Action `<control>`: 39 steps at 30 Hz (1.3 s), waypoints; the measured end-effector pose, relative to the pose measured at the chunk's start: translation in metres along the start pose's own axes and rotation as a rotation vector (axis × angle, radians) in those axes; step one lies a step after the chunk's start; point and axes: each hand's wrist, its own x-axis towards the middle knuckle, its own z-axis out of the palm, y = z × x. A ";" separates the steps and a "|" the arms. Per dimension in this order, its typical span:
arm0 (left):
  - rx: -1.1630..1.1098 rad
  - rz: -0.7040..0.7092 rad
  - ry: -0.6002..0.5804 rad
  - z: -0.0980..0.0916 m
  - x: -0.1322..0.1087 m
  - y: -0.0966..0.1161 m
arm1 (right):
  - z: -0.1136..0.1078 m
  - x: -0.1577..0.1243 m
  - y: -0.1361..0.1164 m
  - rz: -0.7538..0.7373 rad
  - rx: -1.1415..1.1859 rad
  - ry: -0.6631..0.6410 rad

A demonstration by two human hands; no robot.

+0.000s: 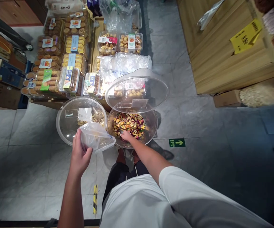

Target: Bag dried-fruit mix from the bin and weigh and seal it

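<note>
My left hand (81, 152) grips a clear plastic bag (96, 137) by its edge, in front of the left round bin. My right hand (127, 136) reaches into the right clear round bin (152, 126), which holds a colourful mix of dried petals and pieces (129, 123). Its fingers are closed at the mix; a small greyish bit shows beside them, too little to name. Above this bin its transparent lid (137, 91) is raised. The left bin (60, 122) has a clear cover with a white label (84, 114), and pale brown pieces show through it.
Stacked clear boxes of cookies (46, 79) and small round pastries (131, 42) stand behind the bins, with crumpled plastic bags (127, 65) over some. A wooden display counter (205, 63) is at right. A green exit sign (177, 142) marks the tiled floor.
</note>
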 end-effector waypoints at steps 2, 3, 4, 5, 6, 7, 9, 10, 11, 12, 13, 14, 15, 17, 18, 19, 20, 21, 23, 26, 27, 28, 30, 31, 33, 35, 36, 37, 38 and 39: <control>-0.016 -0.028 0.008 0.000 -0.002 -0.001 | -0.002 0.003 0.008 0.006 0.112 -0.014; -0.021 -0.037 0.008 0.000 -0.003 -0.002 | -0.003 0.003 0.014 0.001 0.168 -0.037; -0.023 -0.038 0.004 0.000 -0.004 -0.004 | -0.004 0.002 0.021 -0.006 0.223 -0.066; -0.024 -0.033 -0.003 0.001 -0.005 -0.006 | -0.006 0.001 0.027 -0.012 0.275 -0.094; -0.025 -0.023 -0.010 0.001 -0.005 -0.008 | -0.008 0.000 0.032 -0.016 0.323 -0.118; -0.025 -0.014 -0.014 0.001 -0.004 -0.009 | -0.011 -0.001 0.037 -0.019 0.366 -0.137; -0.024 0.000 -0.009 0.002 -0.003 -0.011 | -0.018 -0.002 0.044 -0.024 0.437 -0.163; -0.022 0.007 -0.003 0.001 -0.002 -0.011 | -0.023 -0.003 0.046 -0.030 0.464 -0.169; -0.020 0.016 0.006 0.001 -0.001 -0.010 | -0.027 -0.006 0.047 -0.039 0.484 -0.175; -0.021 0.028 0.010 0.000 0.000 -0.009 | -0.033 -0.010 0.048 -0.048 0.502 -0.177; -0.026 0.041 0.009 -0.001 0.001 -0.006 | -0.038 -0.016 0.048 -0.058 0.523 -0.176; -0.031 0.055 0.002 -0.002 0.001 -0.004 | -0.044 -0.024 0.048 -0.070 0.550 -0.174; -0.034 0.072 -0.006 -0.003 0.001 -0.001 | -0.049 -0.034 0.047 -0.080 0.579 -0.168; -0.033 0.105 -0.017 -0.004 0.002 0.006 | -0.060 -0.059 0.046 -0.086 0.632 -0.134; -0.030 0.121 -0.019 -0.005 0.003 0.010 | -0.064 -0.074 0.045 -0.079 0.650 -0.107; -0.029 0.134 -0.020 -0.005 0.004 0.013 | -0.069 -0.090 0.045 -0.070 0.664 -0.077; -0.029 0.145 -0.023 -0.004 0.005 0.016 | -0.073 -0.106 0.044 -0.063 0.682 -0.049; -0.031 0.152 -0.029 -0.003 0.006 0.019 | -0.077 -0.123 0.045 -0.061 0.706 -0.023; -0.035 0.159 -0.046 0.000 0.008 0.023 | -0.084 -0.157 0.045 -0.081 0.771 0.017; -0.051 0.162 -0.086 0.006 0.011 0.028 | -0.097 -0.208 0.045 -0.130 0.838 0.100; -0.062 0.167 -0.102 0.009 0.012 0.028 | -0.102 -0.226 0.043 -0.137 0.845 0.133; -0.076 0.175 -0.118 0.010 0.013 0.029 | -0.107 -0.243 0.040 -0.140 0.844 0.159; -0.106 0.198 -0.147 0.013 0.013 0.031 | -0.116 -0.273 0.031 -0.135 0.820 0.187; -0.118 0.212 -0.161 0.014 0.013 0.031 | -0.120 -0.286 0.024 -0.130 0.795 0.188; -0.131 0.238 -0.190 0.013 0.012 0.032 | -0.126 -0.304 0.007 -0.122 0.733 0.172; -0.133 0.254 -0.209 0.010 0.010 0.033 | -0.128 -0.309 -0.014 -0.125 0.674 0.151; -0.133 0.257 -0.211 0.008 0.009 0.033 | -0.127 -0.306 -0.025 -0.135 0.645 0.135; -0.135 0.257 -0.208 0.006 0.008 0.034 | -0.126 -0.301 -0.038 -0.152 0.613 0.115; -0.137 0.252 -0.199 0.004 0.006 0.034 | -0.125 -0.293 -0.051 -0.171 0.571 0.094; -0.138 0.245 -0.186 0.001 0.004 0.033 | -0.123 -0.284 -0.065 -0.192 0.512 0.078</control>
